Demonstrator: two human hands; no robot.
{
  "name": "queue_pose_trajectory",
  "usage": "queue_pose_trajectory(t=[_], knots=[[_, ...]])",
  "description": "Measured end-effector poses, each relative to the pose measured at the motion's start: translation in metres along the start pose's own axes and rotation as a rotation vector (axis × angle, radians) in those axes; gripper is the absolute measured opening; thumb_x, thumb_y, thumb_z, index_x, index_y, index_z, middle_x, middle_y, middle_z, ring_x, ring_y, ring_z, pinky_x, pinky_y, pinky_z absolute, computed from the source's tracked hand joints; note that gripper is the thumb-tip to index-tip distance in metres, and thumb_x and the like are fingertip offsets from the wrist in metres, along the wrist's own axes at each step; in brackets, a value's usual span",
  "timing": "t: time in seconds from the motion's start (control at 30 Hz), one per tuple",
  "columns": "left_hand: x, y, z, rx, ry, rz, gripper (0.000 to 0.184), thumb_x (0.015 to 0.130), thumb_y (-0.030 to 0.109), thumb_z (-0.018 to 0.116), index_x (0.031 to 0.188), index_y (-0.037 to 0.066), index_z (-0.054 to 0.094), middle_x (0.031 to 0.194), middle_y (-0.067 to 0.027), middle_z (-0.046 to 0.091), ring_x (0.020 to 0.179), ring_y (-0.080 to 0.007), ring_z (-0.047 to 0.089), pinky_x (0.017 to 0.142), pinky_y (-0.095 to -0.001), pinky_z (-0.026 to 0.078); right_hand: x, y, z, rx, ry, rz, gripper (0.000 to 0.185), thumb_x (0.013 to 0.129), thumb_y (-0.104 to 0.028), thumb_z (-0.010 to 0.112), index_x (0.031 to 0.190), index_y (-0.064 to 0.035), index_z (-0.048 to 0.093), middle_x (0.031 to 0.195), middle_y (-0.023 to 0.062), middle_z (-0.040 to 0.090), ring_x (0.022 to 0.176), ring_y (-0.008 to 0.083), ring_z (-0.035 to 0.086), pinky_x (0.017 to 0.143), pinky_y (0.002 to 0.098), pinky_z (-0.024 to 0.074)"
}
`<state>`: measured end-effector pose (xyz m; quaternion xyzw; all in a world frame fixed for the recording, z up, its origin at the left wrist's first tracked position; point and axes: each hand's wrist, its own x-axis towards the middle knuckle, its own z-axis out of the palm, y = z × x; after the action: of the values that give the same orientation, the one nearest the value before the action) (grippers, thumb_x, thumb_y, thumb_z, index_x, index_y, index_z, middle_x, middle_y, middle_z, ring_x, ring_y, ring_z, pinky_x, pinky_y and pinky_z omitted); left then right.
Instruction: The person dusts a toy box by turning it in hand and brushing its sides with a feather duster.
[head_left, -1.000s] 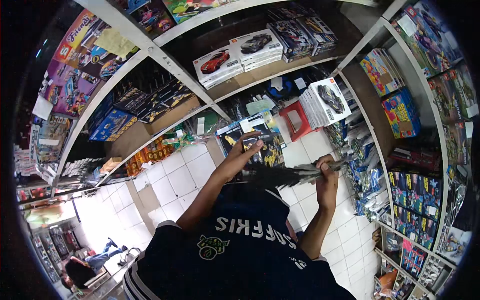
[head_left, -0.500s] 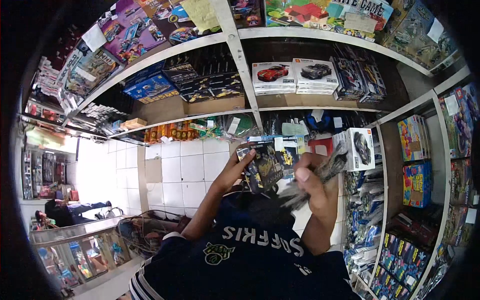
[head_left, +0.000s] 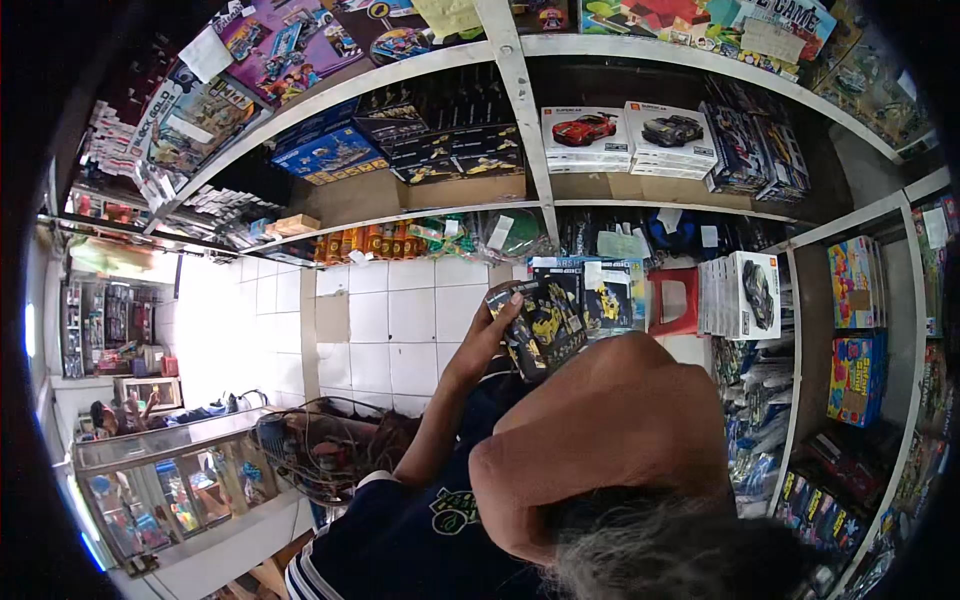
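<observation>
My left hand grips a black box with a yellow model pictured on it, holding it tilted above my lap. Just behind it lies another box with a blue edge and a yellow model. My right hand is very near the camera, large and bent, covering part of my chest. Below it are the grey, fluffy strands of a duster, which it is closed around; its fingers are partly hidden.
A red stool and a stack of white car boxes stand to the right. Shelves with boxed toys run ahead and along the right. A glass display case is at the lower left, with a person beyond it.
My right hand has come up close to the camera, and the duster has swung from beside the boxes to the lower right. My left hand keeps hold of the black box. The view has turned.
</observation>
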<state>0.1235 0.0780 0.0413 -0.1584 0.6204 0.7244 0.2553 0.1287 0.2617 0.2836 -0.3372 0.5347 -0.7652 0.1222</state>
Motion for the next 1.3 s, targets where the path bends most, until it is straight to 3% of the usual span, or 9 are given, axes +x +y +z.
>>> queue_pose_trajectory(t=[0.47,0.6,0.7,0.77,0.83,1.03,1.07,1.17,1.3], knots=[[0.023,-0.011,0.001,-0.019,-0.085,0.018,0.051,0.099,0.041,0.057,0.139,0.012,0.045,0.117,-0.0060,0.061,0.103,-0.0148,0.060,0.086,-0.0334,0.052,-0.011,0.013,-0.010,-0.024,0.151,0.029,0.039,0.090,-0.035,0.054,0.063,-0.0070,0.048,0.057,0.0003,0.046,0.052,0.0110,0.043,0.053,0.0286,0.0321],[0.020,-0.004,-0.001,-0.059,-0.094,-0.005,0.053,0.099,0.044,0.056,0.137,0.010,0.046,0.110,-0.0047,0.063,0.092,-0.0144,0.065,0.069,-0.0316,0.057,-0.023,0.049,-0.032,-0.147,0.478,0.250,0.042,0.093,-0.035,0.049,0.062,-0.0062,0.047,0.059,0.0012,0.046,0.054,0.0117,0.043,0.055,0.0298,0.0324],[0.027,-0.010,-0.011,0.029,-0.042,0.037,0.051,0.099,0.044,0.055,0.140,0.015,0.047,0.108,-0.0034,0.063,0.089,-0.0109,0.064,0.066,-0.0280,0.056,-0.057,0.103,-0.074,-0.294,0.771,0.389,0.045,0.095,-0.041,0.043,0.066,-0.0065,0.046,0.064,0.0028,0.042,0.066,0.0139,0.044,0.067,0.0278,0.0330],[0.022,-0.001,-0.007,0.057,-0.036,0.006,0.053,0.102,0.046,0.049,0.139,0.008,0.047,0.111,-0.0067,0.063,0.102,-0.0159,0.061,0.084,-0.0323,0.053,-0.082,0.141,-0.083,-0.266,0.970,0.387,0.043,0.095,-0.040,0.045,0.067,-0.0075,0.045,0.067,0.0027,0.042,0.072,0.0142,0.045,0.072,0.0275,0.0344],[0.028,-0.011,-0.011,-0.012,-0.046,0.050,0.045,0.099,0.041,0.058,0.135,0.015,0.052,0.108,-0.0023,0.063,0.092,-0.0105,0.062,0.070,-0.0256,0.053,-0.104,0.159,-0.084,-0.222,1.052,0.409,0.043,0.097,-0.039,0.047,0.069,-0.0077,0.045,0.069,0.0030,0.044,0.074,0.0153,0.046,0.076,0.0276,0.0363],[0.036,-0.022,-0.012,-0.001,-0.312,0.293,0.051,0.097,0.037,0.060,0.139,0.011,0.047,0.125,-0.0144,0.058,0.108,-0.0196,0.061,0.085,-0.0322,0.056,-0.116,0.170,-0.075,-0.244,1.239,0.406,0.046,0.098,-0.047,0.048,0.070,-0.0106,0.050,0.072,-0.0012,0.049,0.063,0.0090,0.044,0.056,0.0252,0.0334],[0.033,-0.016,-0.011,0.048,-0.261,0.067,0.053,0.097,0.038,0.061,0.139,0.011,0.046,0.129,-0.0168,0.055,0.112,-0.0210,0.060,0.088,-0.0331,0.056,-0.116,0.167,-0.074,-0.332,1.225,0.459,0.046,0.098,-0.048,0.049,0.071,-0.0118,0.051,0.072,-0.0028,0.050,0.061,0.0073,0.043,0.052,0.0241,0.0313],[0.041,-0.022,-0.011,0.147,-0.224,0.089,0.056,0.097,0.041,0.060,0.140,0.010,0.044,0.129,-0.0163,0.055,0.112,-0.0215,0.059,0.087,-0.0329,0.055,-0.128,0.168,-0.072,-0.497,1.099,0.511,0.045,0.097,-0.050,0.049,0.073,-0.0131,0.052,0.072,-0.0046,0.051,0.057,0.0058,0.042,0.050,0.0229,0.0299],[0.038,-0.016,-0.014,0.076,-0.238,0.022,0.058,0.097,0.043,0.059,0.142,0.011,0.041,0.130,-0.0151,0.054,0.115,-0.0221,0.057,0.088,-0.0356,0.054,-0.128,0.171,-0.060,-0.356,1.327,0.458,0.044,0.097,-0.050,0.050,0.073,-0.0132,0.051,0.069,-0.0044,0.049,0.055,0.0053,0.040,0.048,0.0238,0.0303]])
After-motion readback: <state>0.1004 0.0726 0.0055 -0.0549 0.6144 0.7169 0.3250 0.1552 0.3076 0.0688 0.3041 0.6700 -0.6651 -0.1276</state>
